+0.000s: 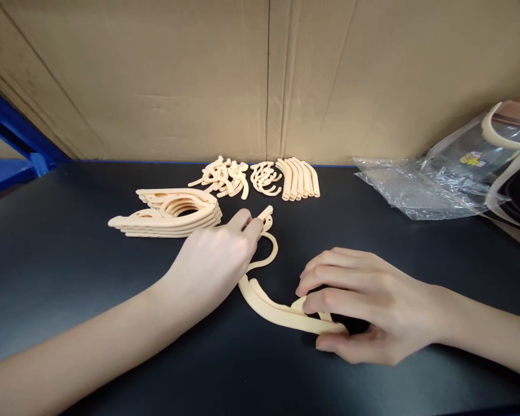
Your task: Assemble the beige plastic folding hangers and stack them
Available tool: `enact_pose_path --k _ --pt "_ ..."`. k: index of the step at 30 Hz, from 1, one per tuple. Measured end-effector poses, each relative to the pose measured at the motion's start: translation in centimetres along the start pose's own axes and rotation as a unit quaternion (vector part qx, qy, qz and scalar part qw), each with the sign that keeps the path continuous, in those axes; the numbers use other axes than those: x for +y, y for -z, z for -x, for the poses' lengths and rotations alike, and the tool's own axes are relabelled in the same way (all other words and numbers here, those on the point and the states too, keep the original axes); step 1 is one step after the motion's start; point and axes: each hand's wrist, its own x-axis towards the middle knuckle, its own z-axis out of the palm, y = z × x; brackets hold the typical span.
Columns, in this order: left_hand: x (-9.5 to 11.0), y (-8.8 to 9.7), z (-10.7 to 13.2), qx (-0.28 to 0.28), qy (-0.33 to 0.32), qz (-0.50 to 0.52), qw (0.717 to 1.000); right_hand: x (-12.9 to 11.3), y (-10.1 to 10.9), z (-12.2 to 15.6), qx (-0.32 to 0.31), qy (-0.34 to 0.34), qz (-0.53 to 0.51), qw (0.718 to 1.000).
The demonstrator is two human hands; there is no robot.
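A cream plastic folding hanger (272,312) lies on the black tabletop, its curved hook (274,248) pointing up and right between its two arms. My left hand (219,251) is closed on the far arm, whose tip sticks out past the fingers; the palm hides much of that arm. At the near arm's right end, my right hand (368,306) grips with the thumb in front and the fingers behind. A stack of folded cream hangers (169,222) sits just left of my left hand.
Along the back lie a loose heap of small cream parts (225,176), several curved hooks (264,178) and a row of hanger arms (300,179). Clear plastic bags (433,179) and a bag with a cream handle are at right. Cardboard (177,81) walls the back; a blue frame (21,138) stands left.
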Motion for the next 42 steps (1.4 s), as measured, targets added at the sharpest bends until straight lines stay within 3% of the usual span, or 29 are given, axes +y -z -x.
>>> enact_pose_path --k 8,15,20,28,32,38,42 --pt "-0.2 0.0 0.4 0.012 -0.010 -0.014 1.000 0.7 -0.1 0.3 0.003 -0.027 0.038 0.999" --pt "-0.1 -0.3 0.4 0.094 -0.046 0.017 0.994 2.2 0.2 0.4 0.006 -0.105 0.130 0.986" --pt "0.1 -0.2 0.5 0.070 -0.087 0.073 0.991 2.9 0.1 0.6 0.019 -0.140 0.151 0.978" --pt "0.6 -0.4 0.4 0.106 -0.153 0.099 0.978 2.9 0.2 0.6 0.043 -0.168 0.182 0.968" --pt "0.5 -0.5 0.1 0.088 -0.157 0.206 0.962 3.0 0.2 0.7 0.070 -0.203 0.212 0.953" --pt "0.2 -0.7 0.2 0.020 -0.154 0.331 0.931 2.6 0.3 0.5 0.097 -0.201 0.129 0.966" --pt "0.3 -0.7 0.4 0.003 -0.162 0.334 0.928 2.2 0.7 0.4 0.079 -0.249 -0.065 0.963"
